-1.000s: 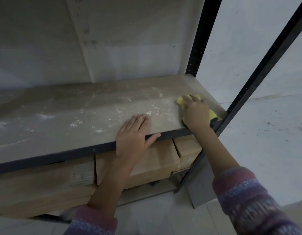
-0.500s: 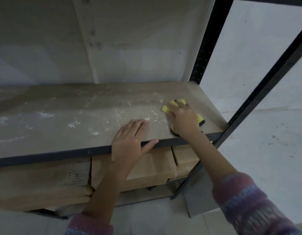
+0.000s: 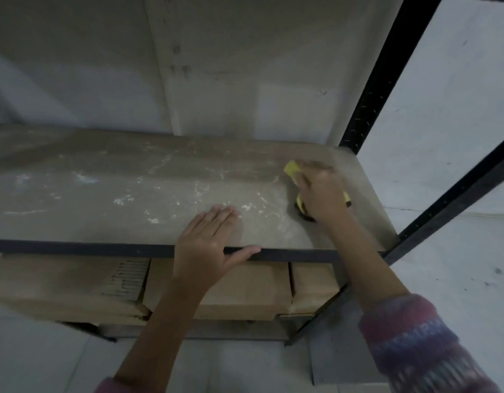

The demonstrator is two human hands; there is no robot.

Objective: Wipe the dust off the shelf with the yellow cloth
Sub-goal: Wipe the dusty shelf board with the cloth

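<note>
A dusty wooden shelf board (image 3: pixel 109 194) with white streaks spans the view, edged by a dark metal rail. My right hand (image 3: pixel 320 194) presses down on the yellow cloth (image 3: pixel 292 171) near the board's right end; most of the cloth is hidden under the palm, with yellow showing beyond the fingers. My left hand (image 3: pixel 207 245) lies flat on the front edge of the board, fingers spread, thumb hooked over the rail, holding nothing.
Black metal uprights (image 3: pixel 378 80) frame the shelf's right end. Cardboard boxes (image 3: pixel 245 290) fill the level below. A pale wall stands behind, and pale floor lies to the right and below.
My right hand slid the yellow cloth from the front right corner leftward and then back toward the rear of the board. My left hand stayed on the front edge.
</note>
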